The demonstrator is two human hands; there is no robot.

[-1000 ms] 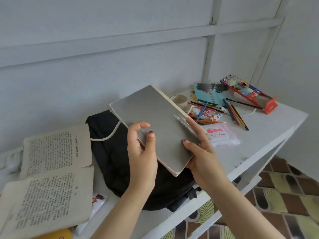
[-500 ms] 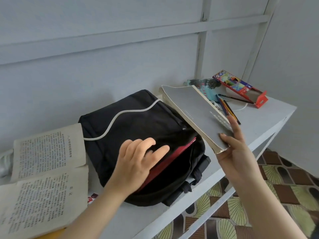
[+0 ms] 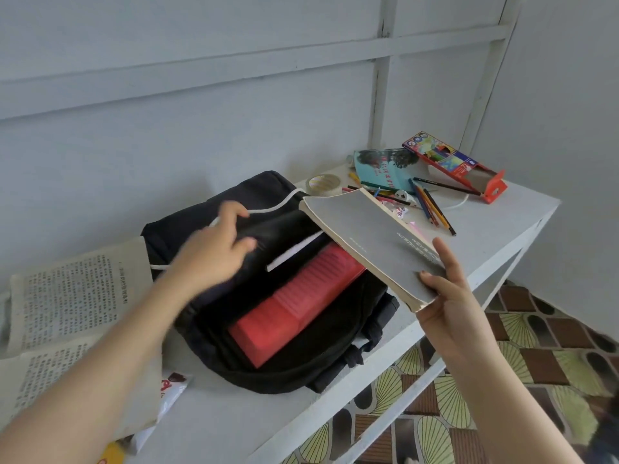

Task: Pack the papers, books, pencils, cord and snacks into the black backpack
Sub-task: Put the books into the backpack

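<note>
Two hands work: our left hand grips the backpack flap; our right hand pinches the book's near corner, above the opening. That thin hold may let it slip, or jam against the folder.

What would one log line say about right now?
left hand: grips black backpack flap | right hand: holds grey book above opening | inside: red folder | pencils: on table
</note>
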